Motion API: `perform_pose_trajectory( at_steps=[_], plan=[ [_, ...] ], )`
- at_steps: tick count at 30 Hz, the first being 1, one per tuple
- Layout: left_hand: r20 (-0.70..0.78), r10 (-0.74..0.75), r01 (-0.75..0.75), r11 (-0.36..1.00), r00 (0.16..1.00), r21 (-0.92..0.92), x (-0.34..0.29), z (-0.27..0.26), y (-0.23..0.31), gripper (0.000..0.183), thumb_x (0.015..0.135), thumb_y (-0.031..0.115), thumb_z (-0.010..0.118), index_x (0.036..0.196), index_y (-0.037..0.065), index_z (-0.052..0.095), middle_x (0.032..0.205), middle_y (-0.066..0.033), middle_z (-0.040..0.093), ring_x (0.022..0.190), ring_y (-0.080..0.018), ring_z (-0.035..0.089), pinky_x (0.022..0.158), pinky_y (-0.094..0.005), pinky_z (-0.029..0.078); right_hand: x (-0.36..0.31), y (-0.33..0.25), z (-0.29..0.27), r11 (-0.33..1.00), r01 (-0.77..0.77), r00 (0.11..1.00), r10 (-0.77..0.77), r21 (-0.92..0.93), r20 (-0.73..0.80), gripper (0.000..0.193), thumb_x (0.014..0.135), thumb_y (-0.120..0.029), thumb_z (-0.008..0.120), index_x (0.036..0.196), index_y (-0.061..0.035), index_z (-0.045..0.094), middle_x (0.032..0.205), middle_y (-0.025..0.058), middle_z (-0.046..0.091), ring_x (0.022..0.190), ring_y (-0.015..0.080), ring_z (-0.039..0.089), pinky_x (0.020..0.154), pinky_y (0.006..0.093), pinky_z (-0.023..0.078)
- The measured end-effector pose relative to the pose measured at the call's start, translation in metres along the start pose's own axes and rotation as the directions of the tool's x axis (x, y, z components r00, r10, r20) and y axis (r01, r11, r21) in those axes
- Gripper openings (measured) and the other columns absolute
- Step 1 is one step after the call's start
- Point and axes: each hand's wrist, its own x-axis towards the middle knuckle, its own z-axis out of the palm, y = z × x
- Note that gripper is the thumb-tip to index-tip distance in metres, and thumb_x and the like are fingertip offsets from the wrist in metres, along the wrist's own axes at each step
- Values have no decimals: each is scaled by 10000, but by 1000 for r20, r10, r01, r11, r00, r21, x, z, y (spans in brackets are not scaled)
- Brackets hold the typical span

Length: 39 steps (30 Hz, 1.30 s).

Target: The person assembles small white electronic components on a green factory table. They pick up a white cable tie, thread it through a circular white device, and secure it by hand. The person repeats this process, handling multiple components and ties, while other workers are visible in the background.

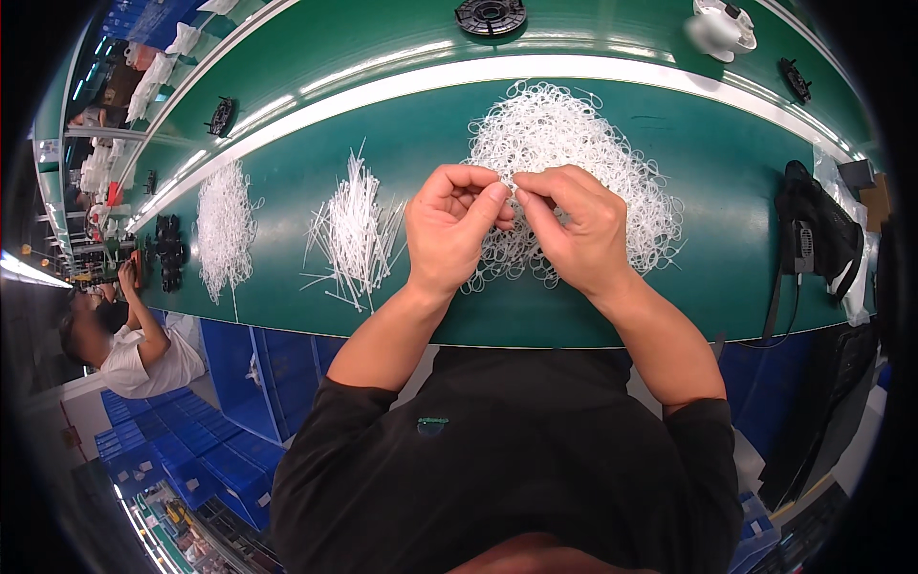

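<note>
My left hand and my right hand meet fingertip to fingertip, both closed in a pinch. Between them is a small white cable tie, mostly hidden by the fingers. Just beyond and below the hands spreads a large heap of white cable ties bent into loops. To the left lies a loose bundle of straight white cable ties. Another pile of thin white ties sits farther left.
The green worktable runs past a white rail to a green strip holding a round black part and a white part. A black mesh bag lies at right. A person works at far left, near blue bins.
</note>
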Motion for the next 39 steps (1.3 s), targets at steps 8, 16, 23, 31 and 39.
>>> perform_pose_trajectory(
  at_steps=[8, 16, 23, 31, 39],
  plan=[
    [13, 23, -24, 998, 1000, 56, -2, 0, -1, 128, 948, 11, 671, 1057, -28, 616, 896, -95, 692, 756, -125, 685, 682, -262, 593, 0, 0, -1, 1000, -18, 1000, 17, 13, 17, 156, 818, 26, 730, 961, -36, 738, 835, 105, 715, 719, 192, 700, 617, 287, 544],
    [72, 164, -179, 925, 984, 336, -1, -5, -9, 104, 927, -30, 672, 1030, -34, 660, 901, -48, 682, 763, -91, 658, 672, -233, 556, 3, -1, 0, 997, 78, 997, -79, -19, -15, 134, 805, 18, 719, 928, -34, 721, 746, 82, 664, 674, 240, 654, 587, 340, 524],
    [202, 205, -280, 829, 958, 484, 1, -3, 9, 84, 878, -28, 691, 961, -19, 703, 900, -70, 690, 766, -116, 663, 688, -240, 542, -1, -7, 0, 990, -94, 996, 95, 106, -3, 253, 854, 18, 720, 1095, -15, 650, 787, 65, 683, 676, 140, 631, 629, 274, 524],
    [191, 157, -243, 736, 969, 631, 0, -36, 28, 118, 871, 74, 753, 956, 6, 709, 876, -57, 684, 775, -125, 649, 699, -256, 526, 3, -4, -5, 996, -80, 996, 79, -46, -35, 112, 865, -16, 739, 962, -16, 681, 855, 61, 696, 734, 148, 623, 770, 320, 520],
    [-72, 6, 63, 417, 997, 907, -39, -110, 53, 84, 849, 69, 740, 866, 2, 693, 751, -32, 631, 598, -85, 540, 560, -273, 451, 10, -3, -12, 989, -54, 996, 42, -140, -84, 111, 870, -72, 747, 966, -53, 695, 932, 48, 705, 822, 180, 602, 796, 325, 484]
  ],
)
